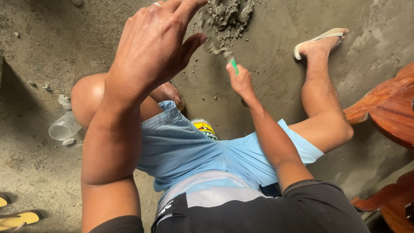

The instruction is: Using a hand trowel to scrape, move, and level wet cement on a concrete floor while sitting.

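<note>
Left hand [157, 43] fills the near left of the view, raised close to the camera with its back toward us, a ring on one finger, fingers loosely spread and holding nothing; its fingertips point far and to the right, toward the mound of wet mortar [227, 16] at the far edge of the concrete floor [51, 47]. Beneath the arms the person's own legs in light blue shorts [189, 149] spread across the floor, one bent knee to the left, the other leg stretched far right to a foot in a pale sandal [321, 39]. Reddish carved wooden furniture [388, 108] stands at the right edge. Smaller, the right hand [240, 81] is closed around the green handle [233, 66] of a trowel, whose mortar-caked blade [211, 36] runs from the hand up and to the left, its long axis slanting straight into the near side of the mound. The tool hand thus sits just near and right of the mortar, while the empty hand appears to hover over its left side, closer to the camera; how near it is to the mortar I cannot tell. A clear plastic bottle [64, 127] lies on the floor at the left, a yellow-labelled can [204, 127] peeks out between the legs, and yellow sandals [17, 218] rest in the near left corner.
</note>
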